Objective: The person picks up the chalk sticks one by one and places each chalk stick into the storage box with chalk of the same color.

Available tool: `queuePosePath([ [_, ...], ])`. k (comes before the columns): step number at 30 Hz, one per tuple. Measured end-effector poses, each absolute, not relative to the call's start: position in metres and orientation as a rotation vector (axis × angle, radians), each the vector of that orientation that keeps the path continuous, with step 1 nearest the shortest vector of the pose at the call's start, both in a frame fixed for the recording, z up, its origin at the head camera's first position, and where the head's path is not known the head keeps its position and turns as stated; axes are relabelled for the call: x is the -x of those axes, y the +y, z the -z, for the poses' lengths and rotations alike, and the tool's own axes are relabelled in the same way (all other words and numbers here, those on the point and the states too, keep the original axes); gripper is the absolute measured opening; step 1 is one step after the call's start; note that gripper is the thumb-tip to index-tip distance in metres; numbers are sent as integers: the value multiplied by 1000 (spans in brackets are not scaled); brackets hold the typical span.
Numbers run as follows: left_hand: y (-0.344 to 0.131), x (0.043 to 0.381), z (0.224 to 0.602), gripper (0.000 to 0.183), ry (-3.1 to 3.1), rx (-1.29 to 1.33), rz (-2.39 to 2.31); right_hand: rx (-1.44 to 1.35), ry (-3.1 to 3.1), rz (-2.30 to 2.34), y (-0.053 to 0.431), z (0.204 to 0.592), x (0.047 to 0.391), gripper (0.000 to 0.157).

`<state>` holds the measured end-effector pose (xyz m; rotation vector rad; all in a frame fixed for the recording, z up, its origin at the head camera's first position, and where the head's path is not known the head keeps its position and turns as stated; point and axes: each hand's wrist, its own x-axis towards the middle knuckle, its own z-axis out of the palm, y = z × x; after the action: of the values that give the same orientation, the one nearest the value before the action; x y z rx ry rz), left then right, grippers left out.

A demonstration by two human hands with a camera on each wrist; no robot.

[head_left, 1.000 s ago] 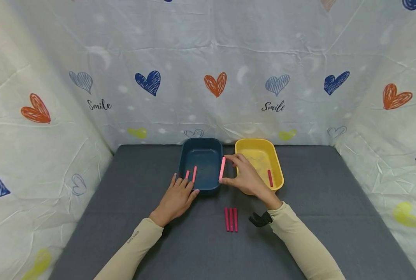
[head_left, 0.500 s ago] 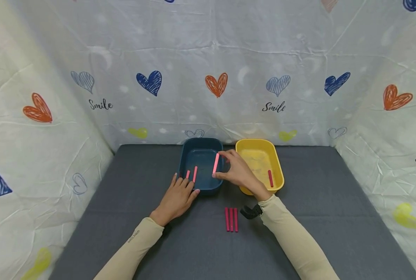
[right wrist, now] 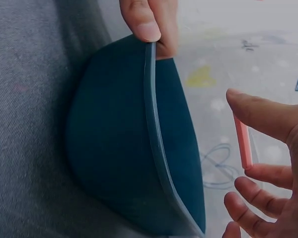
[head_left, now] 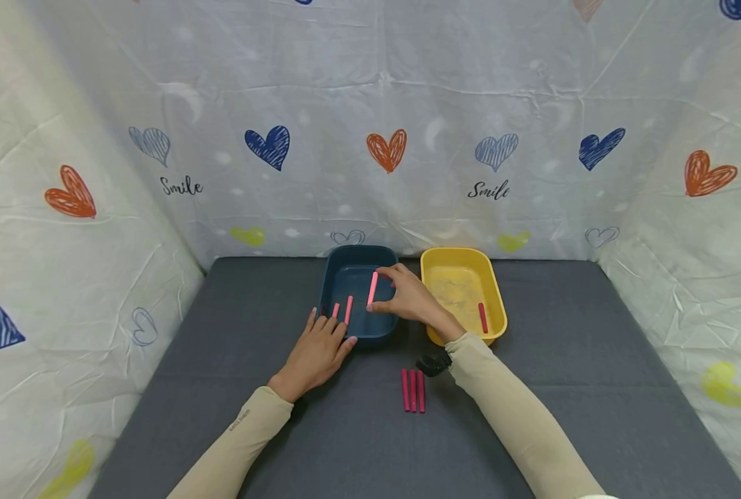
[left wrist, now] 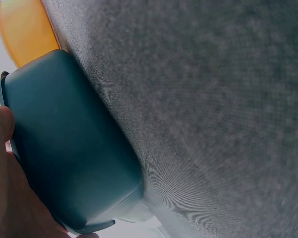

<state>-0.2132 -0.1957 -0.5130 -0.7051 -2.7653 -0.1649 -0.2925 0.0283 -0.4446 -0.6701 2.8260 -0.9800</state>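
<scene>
My right hand (head_left: pixel 410 298) pinches a light pink stick (head_left: pixel 373 288) by its two ends, between thumb and index finger. The stick is over the dark blue tray (head_left: pixel 360 260), inside its outline in the head view. In the right wrist view the same pink stick (right wrist: pixel 243 144) is up beyond the tray's rim. My left hand (head_left: pixel 312 353) grips the tray's near left rim, thumb (right wrist: pixel 148 29) outside and fingers reaching in. Two pink sticks (head_left: pixel 349 310) show inside the tray by those fingertips, partly hidden by them.
Right of the blue tray stands a yellow tray (head_left: pixel 460 274) holding a dark red stick (head_left: pixel 482 317). Three magenta sticks (head_left: pixel 413 391) lie side by side on the grey cloth (head_left: pixel 270 298) in front. A white curtain with hearts (head_left: pixel 320 83) hangs behind.
My right hand has moved left with the pink stick, from the gap between the trays to above the blue tray. The left hand has kept its grip in place.
</scene>
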Motion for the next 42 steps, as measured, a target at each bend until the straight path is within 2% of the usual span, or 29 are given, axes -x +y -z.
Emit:
queuePosePath([
  [17, -196, 213, 513, 35, -2786, 703, 154, 674, 2810, 920, 0, 462, 308, 80],
  [42, -196, 213, 513, 36, -2749, 711, 171, 703, 2828, 569, -24, 471, 316, 81],
])
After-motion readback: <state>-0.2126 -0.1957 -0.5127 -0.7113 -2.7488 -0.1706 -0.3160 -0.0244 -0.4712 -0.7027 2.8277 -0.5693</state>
